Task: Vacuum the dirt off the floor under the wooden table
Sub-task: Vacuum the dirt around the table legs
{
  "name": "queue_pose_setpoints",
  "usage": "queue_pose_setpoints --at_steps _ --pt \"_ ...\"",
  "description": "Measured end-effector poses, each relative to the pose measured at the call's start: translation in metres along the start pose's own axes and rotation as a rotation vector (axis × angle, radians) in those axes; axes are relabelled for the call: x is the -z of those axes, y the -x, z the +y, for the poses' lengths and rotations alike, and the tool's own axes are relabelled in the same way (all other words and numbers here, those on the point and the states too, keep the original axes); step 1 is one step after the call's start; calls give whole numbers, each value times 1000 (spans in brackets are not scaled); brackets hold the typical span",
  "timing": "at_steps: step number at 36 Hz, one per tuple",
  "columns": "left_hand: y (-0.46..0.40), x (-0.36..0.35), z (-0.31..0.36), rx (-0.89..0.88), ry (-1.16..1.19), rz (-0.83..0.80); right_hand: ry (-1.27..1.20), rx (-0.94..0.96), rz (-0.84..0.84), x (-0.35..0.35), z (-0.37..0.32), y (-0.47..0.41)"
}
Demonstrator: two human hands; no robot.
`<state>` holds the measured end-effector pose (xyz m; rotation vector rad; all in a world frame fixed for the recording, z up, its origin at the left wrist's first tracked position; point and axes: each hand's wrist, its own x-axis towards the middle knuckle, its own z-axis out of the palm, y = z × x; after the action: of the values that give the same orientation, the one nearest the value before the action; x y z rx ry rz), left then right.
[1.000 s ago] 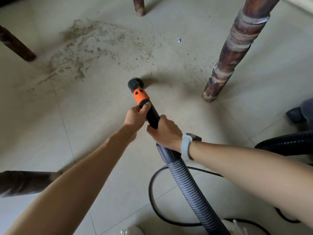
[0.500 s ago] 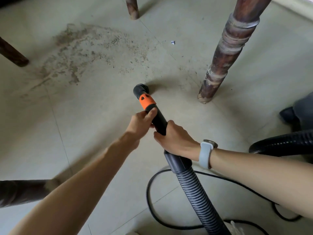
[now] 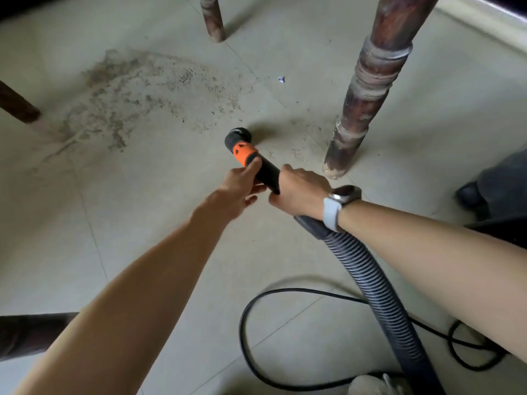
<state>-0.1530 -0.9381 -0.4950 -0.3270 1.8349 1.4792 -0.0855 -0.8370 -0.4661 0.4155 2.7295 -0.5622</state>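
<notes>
A: Both hands on the vacuum wand (image 3: pixel 266 169). Why two?

B: Steering, probably. The left hand (image 3: pixel 238 192) pinches the black tube just behind the orange collar (image 3: pixel 243 151), thumb on top, fingers curled beneath. The right hand (image 3: pixel 299 192) wraps the tube further back, where the ribbed hose (image 3: pixel 370 277) joins. Front hand aims, rear hand carries the hose's drag.

A: Nozzle?

B: The nozzle (image 3: pixel 236 136) is down at the floor (image 3: pixel 142 195), angled low toward 11 o'clock, likely so suction stays near the tile.

A: And the dirt?

B: The dirt (image 3: pixel 128 101) spreads at 10 to 11 o'clock from the nozzle, between the bench's legs; a thinner scatter lies at 3 o'clock beside the near turned leg (image 3: pixel 368 89). Most looks uncollected.

A: Hazards?

B: The power cord (image 3: pixel 256 309) loops at 6 o'clock; it could snag.
</notes>
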Motion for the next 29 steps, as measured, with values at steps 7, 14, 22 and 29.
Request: queue_pose_setpoints --at_steps 7,14,22,29 --pt "10 -27 -14 -15 -110 -105 -178 -55 -24 -22 40 19" --pt "17 -33 -25 -72 -271 -75 -560 -53 -176 -41 58 22" --pt "15 11 -37 -67 -151 111 -640 58 -327 -49 17 5" --pt "20 40 -57 55 -19 47 -585 29 -294 -61 6 42"
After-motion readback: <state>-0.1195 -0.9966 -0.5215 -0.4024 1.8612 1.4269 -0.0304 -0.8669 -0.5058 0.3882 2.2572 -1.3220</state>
